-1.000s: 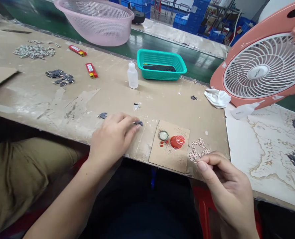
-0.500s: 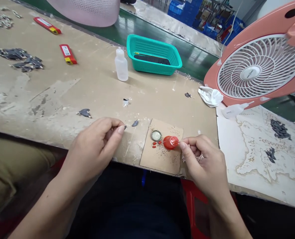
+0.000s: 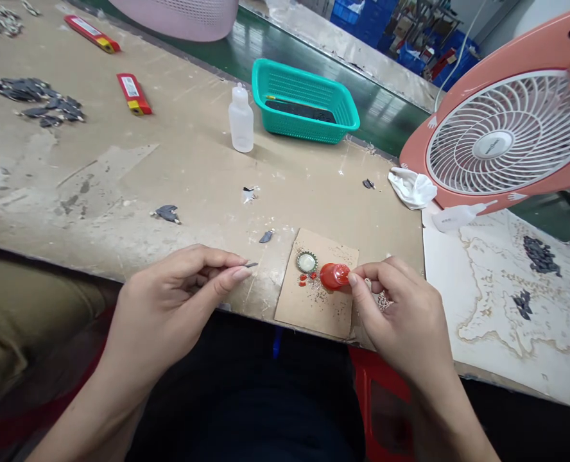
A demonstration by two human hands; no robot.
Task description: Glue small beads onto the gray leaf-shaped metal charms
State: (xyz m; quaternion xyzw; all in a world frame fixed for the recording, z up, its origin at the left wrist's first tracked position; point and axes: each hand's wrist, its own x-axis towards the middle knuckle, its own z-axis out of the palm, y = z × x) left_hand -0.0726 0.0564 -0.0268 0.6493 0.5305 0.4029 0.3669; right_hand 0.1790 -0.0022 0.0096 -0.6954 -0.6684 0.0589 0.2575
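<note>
My left hand (image 3: pixel 179 301) is closed in a pinch on a small dark flat piece (image 3: pixel 250 264), held just above the table's front edge. My right hand (image 3: pixel 400 317) is pinched too, its fingertips at the red cap (image 3: pixel 334 275); whatever it holds is too small to name. The red cap lies on a brown cardboard square (image 3: pixel 314 301) beside a bottle cap (image 3: pixel 307 262) with pale filling and a few red droplets. Pale tiny beads (image 3: pixel 385 298) lie partly under my right hand. Two more dark pieces (image 3: pixel 266 237) lie loose on the table.
A white squeeze bottle (image 3: pixel 241 120) and a teal basket (image 3: pixel 304 106) stand at the back. A pink fan (image 3: pixel 506 138) and a white rag (image 3: pixel 413 187) are at right. Two red lighters (image 3: pixel 133 94), a pile of dark pieces (image 3: pixel 37 106) and a pink basket (image 3: pixel 179 16) sit at left.
My left hand picked a dark piece off the table and drew it back toward me. My right hand moved from the table edge to the red cap.
</note>
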